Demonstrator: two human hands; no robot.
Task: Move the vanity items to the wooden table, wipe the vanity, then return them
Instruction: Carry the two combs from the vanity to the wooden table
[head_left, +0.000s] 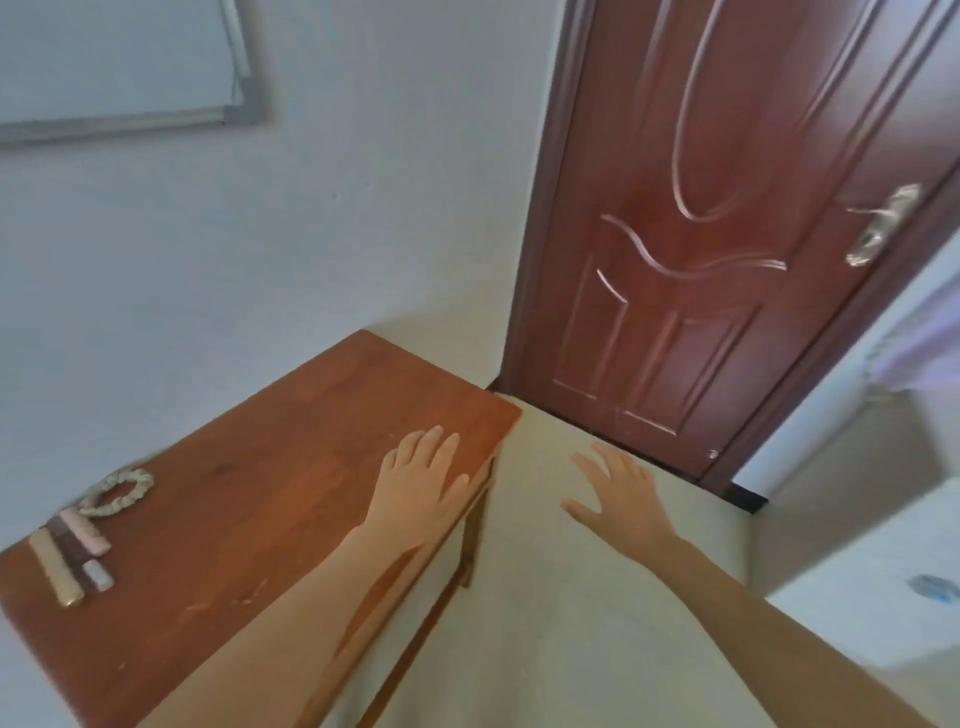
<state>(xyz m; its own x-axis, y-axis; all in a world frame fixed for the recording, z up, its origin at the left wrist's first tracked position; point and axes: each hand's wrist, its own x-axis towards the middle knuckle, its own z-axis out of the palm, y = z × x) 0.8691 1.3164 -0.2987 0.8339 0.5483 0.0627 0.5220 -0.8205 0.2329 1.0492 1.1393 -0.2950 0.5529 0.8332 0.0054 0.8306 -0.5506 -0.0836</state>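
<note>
Lying at the left end of the reddish-brown wooden bench (249, 499), a cream braided hair ring (117, 491) and slim pastel cosmetic tubes (54, 571) look light and rollable; pinch tubes mid-length. Left grip (423, 480) and right grip (618, 491) are released, empty.

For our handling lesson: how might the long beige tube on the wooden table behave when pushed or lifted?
The beige tube looks round and lies on its side, so a push may roll it. Slim and straight: probably stiff, light.

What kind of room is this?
Probably a room in a home, maybe a bedroom: a carved wooden door, a wooden table holding a hair scrunchie and small cosmetic tubes.
</note>
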